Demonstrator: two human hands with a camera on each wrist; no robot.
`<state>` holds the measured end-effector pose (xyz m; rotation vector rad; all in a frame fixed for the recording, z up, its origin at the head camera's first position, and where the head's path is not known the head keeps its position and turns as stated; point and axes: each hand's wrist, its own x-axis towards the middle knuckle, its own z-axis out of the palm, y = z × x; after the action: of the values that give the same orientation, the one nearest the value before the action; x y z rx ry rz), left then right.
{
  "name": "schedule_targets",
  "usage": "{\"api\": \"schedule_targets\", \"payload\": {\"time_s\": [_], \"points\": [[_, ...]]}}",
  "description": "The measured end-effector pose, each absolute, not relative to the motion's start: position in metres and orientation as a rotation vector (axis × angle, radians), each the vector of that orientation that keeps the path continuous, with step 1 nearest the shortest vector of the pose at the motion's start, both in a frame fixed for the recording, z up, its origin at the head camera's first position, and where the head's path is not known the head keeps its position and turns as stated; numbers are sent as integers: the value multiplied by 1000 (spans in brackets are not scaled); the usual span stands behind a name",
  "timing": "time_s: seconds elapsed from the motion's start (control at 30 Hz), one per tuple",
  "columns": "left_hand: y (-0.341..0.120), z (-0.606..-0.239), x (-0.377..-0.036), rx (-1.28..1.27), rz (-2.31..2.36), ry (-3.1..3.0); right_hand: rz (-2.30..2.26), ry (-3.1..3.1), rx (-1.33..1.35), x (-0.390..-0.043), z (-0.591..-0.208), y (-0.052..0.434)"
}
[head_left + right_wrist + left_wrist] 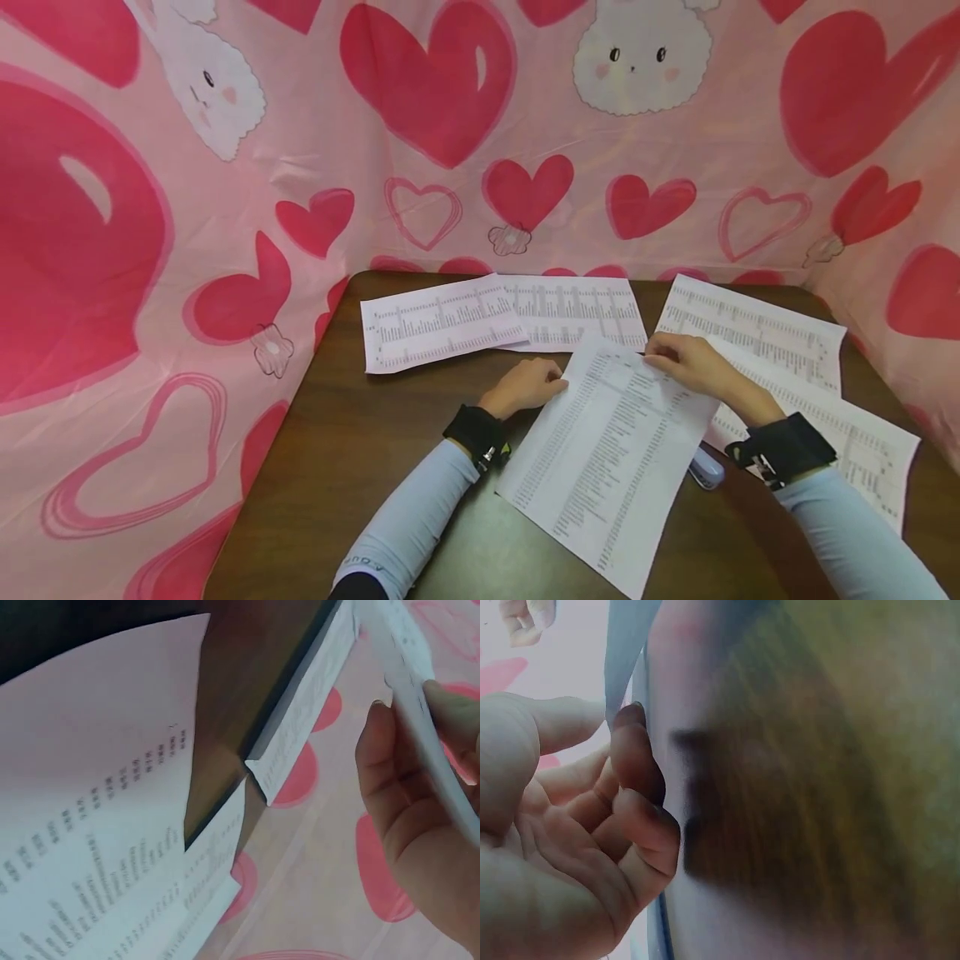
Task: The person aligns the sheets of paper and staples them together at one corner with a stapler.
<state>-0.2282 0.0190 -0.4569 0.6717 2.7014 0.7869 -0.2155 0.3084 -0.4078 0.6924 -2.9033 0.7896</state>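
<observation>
Both hands are reaching forward over the bench (360, 467). The left hand (525, 386) and right hand (686, 360) are each pinching the top edge of the page (607, 450) with curled fingers (637, 754). The white page, full of small print, is lying slanted on the bench between the arms.

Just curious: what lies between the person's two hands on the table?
Only the top edge of the printed sheet, held by left hand and right hand; head view.

White sheet (607, 450); pink heart-print cloth (225, 208)
</observation>
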Motion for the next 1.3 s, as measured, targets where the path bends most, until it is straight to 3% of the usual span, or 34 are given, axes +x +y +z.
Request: {"api": "schedule_targets", "payload": {"time_s": [0.87, 1.3], "points": [[6, -456, -233, 497, 1265, 2426, 821, -2897, 734, -223, -387, 301], [-3, -459, -232, 610, 1237, 2493, 875, -2995, 637, -225, -372, 310]]}}
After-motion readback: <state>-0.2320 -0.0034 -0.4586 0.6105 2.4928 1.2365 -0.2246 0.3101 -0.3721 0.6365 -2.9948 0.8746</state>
